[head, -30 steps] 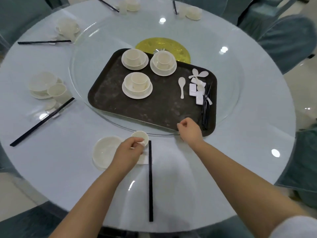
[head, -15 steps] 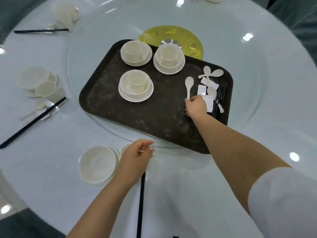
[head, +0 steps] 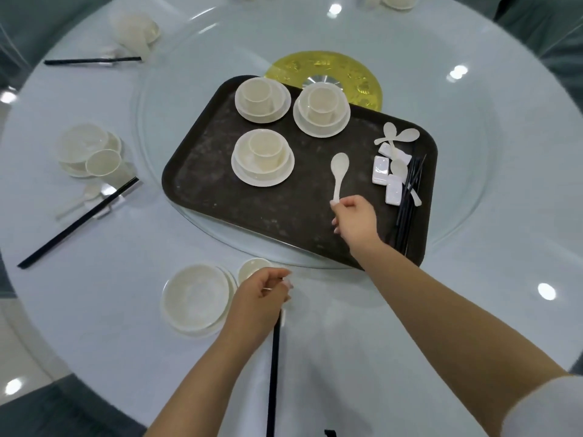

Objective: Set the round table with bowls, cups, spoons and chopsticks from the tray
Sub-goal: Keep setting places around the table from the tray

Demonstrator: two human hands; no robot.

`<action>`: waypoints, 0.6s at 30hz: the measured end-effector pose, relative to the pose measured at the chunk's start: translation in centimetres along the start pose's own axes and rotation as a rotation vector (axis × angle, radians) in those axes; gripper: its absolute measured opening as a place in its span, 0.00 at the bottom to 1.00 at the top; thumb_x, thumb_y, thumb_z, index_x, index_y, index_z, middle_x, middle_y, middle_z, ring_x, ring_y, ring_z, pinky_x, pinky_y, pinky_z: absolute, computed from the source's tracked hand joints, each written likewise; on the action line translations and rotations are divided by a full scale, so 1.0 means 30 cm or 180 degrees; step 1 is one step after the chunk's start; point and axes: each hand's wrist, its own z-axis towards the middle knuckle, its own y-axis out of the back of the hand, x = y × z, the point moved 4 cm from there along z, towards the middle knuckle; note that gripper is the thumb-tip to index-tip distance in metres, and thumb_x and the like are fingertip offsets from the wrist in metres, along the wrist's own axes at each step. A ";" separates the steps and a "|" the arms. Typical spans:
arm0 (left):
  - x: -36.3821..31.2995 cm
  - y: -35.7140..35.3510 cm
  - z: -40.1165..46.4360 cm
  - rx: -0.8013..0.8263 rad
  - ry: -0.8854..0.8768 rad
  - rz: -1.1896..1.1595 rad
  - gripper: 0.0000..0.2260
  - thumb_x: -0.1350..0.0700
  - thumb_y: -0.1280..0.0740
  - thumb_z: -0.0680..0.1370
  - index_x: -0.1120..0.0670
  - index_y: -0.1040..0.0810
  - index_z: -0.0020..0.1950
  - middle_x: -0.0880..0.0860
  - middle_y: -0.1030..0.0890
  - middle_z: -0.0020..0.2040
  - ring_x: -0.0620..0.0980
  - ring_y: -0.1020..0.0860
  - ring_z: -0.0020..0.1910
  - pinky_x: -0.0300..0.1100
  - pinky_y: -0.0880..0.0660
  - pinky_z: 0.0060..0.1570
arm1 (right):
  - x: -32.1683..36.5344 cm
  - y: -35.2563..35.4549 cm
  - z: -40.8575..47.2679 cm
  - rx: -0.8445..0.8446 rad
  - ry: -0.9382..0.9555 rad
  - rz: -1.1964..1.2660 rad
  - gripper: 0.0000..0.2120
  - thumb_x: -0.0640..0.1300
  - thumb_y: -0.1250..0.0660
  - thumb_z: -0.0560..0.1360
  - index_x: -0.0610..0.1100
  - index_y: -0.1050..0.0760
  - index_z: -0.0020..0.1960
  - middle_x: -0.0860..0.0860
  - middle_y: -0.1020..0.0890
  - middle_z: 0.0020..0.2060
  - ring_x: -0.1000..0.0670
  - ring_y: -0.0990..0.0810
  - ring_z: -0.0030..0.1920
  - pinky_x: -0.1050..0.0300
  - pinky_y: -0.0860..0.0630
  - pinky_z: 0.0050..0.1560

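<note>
Your right hand [head: 355, 220] pinches the thin handle end of a glossy white spoon [head: 339, 175], its oval bowl pointing away from you and lying low over the dark, speckled tray [head: 220, 197]; gripping at the tip probably lets you carry it off without brushing the stacked sets. Your left hand [head: 262, 302] curls its fingers at the top of the black chopsticks [head: 273, 373] in the near place setting, apparently steadying or aligning them beside the small cup [head: 252, 268]; whether it actually pinches them I cannot tell. The wide, shallow bowl [head: 195, 298] sits just left of that cup on the pale, smooth counter [head: 410, 310], so this setting appears to lack only its spoon. On the tray, three cup-in-bowl stacks [head: 262, 156] stand together, while loose spoons, rectangular white rests [head: 380, 170] and slim black sticks cluster along the right rim.
</note>
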 end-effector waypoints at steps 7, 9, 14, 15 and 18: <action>0.058 0.069 -0.100 -0.0017 0.0176 -0.0427 0.07 0.57 0.35 0.79 0.46 0.19 0.49 0.47 0.16 0.43 0.43 0.17 0.39 0.32 0.24 0.39 | -0.075 -0.045 -0.477 0.0909 -0.0160 0.0477 0.08 0.43 0.30 0.76 0.37 0.24 0.46 0.49 0.23 0.26 0.56 0.27 0.24 0.65 0.30 0.25; 0.082 0.092 -0.136 0.0007 0.0236 -0.0463 0.06 0.55 0.35 0.80 0.47 0.18 0.47 0.49 0.15 0.44 0.46 0.17 0.42 0.35 0.22 0.41 | -0.094 -0.068 -0.588 0.1053 -0.0229 0.0528 0.08 0.43 0.30 0.76 0.38 0.24 0.45 0.49 0.23 0.26 0.54 0.27 0.25 0.65 0.30 0.25; 0.149 0.155 -0.220 0.0136 0.0305 -0.0312 0.12 0.53 0.35 0.79 0.55 0.17 0.41 0.49 0.15 0.38 0.46 0.17 0.41 0.42 0.21 0.48 | -0.155 -0.155 -0.821 0.1560 -0.0297 0.0550 0.11 0.47 0.29 0.75 0.39 0.24 0.45 0.49 0.22 0.26 0.53 0.27 0.25 0.63 0.30 0.26; 0.167 0.177 -0.243 0.0127 0.0252 -0.0197 0.13 0.53 0.35 0.79 0.56 0.18 0.38 0.49 0.17 0.35 0.45 0.19 0.37 0.42 0.22 0.47 | -0.170 -0.176 -0.865 0.1620 -0.0327 0.0533 0.11 0.48 0.29 0.75 0.39 0.24 0.46 0.49 0.22 0.27 0.53 0.27 0.25 0.62 0.30 0.27; 0.210 0.201 -0.273 0.0147 0.0141 0.0138 0.18 0.53 0.34 0.77 0.52 0.25 0.27 0.48 0.25 0.27 0.43 0.26 0.30 0.44 0.25 0.43 | -0.222 -0.217 -0.930 0.1652 -0.0408 0.0397 0.09 0.46 0.30 0.76 0.40 0.24 0.46 0.49 0.22 0.27 0.52 0.27 0.25 0.60 0.30 0.28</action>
